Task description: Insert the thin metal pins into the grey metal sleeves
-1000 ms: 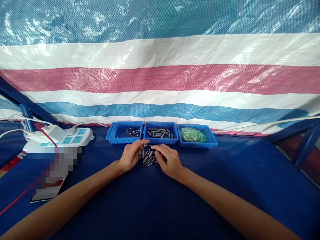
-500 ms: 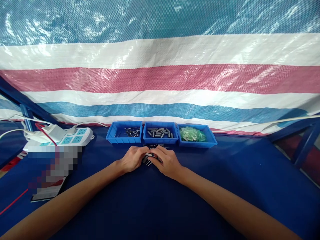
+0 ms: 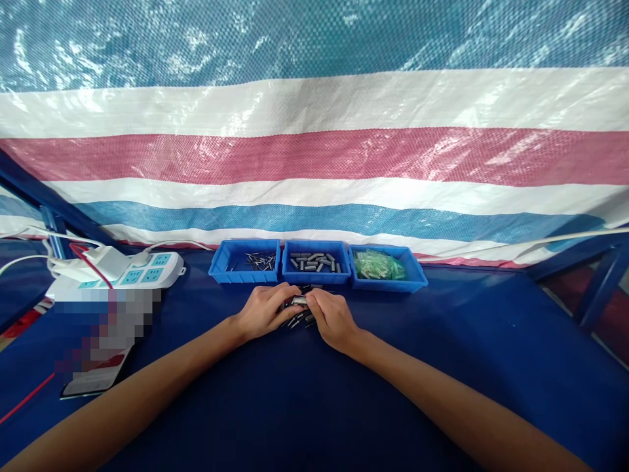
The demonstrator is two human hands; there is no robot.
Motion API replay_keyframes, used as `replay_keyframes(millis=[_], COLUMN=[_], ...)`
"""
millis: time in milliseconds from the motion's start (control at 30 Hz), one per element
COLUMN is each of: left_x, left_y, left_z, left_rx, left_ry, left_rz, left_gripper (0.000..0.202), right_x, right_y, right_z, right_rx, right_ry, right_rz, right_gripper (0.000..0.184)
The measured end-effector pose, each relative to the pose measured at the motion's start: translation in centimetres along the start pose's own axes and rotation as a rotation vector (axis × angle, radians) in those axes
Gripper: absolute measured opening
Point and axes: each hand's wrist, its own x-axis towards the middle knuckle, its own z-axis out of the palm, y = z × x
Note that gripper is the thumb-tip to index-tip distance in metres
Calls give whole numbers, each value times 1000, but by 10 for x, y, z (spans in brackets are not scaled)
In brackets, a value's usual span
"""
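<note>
My left hand [image 3: 264,311] and my right hand [image 3: 334,318] meet just in front of the blue bins, both with fingers closed. Between the fingertips is a small silvery piece [image 3: 299,300], gripped from either side; its exact kind is too small to make out. Under and around the fingers lies a pile of thin dark metal pins and short grey pieces [image 3: 297,321], partly hidden by both hands.
Behind the hands stand a blue bin with dark pins [image 3: 243,276], one with grey cylinders [image 3: 317,276] and one with greenish clear plastic pieces [image 3: 388,284]. At left are a white power strip [image 3: 170,265] with cables and a phone-like slab [image 3: 93,381]. A striped tarp [image 3: 314,157] hangs behind.
The fingers have shifted slightly: my right fingertips moved a little right, and the silvery piece between the hands shows more. More of the pile below is visible.
</note>
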Motion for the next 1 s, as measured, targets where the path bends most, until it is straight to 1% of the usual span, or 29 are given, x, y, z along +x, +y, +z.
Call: replay_keyframes(millis=[133, 233, 333, 400, 467, 600, 867, 1000], left_x=[1, -1, -2, -3, -3, -3, -4, -3], left_y=[1, -1, -3, -4, -4, -4, -6, -5], left_z=[0, 0, 1, 2, 3, 4, 4, 1], left_rx=[22, 0, -26, -36, -42, -48, -56, -55], left_ry=[-66, -103, -92, -83, -71, -63, -76, -72], left_rz=[36, 24, -12, -22, -19, -7, 18, 21], left_gripper=[15, 22, 32, 36, 37, 37, 39, 39], right_x=[0, 1, 1, 1, 0, 0, 0, -1], right_y=[1, 1, -1, -3, -4, -5, -4, -2], right_z=[2, 1, -1, -2, -3, -3, 0, 1], right_rx=[10, 17, 42, 64, 72, 10, -72, -63], right_ry=[-23, -12, -13, -20, -33, -79, -106, -104], right_rz=[11, 26, 32, 30, 21, -27, -107, -88], right_gripper=[36, 37, 29, 20, 17, 19, 20, 29])
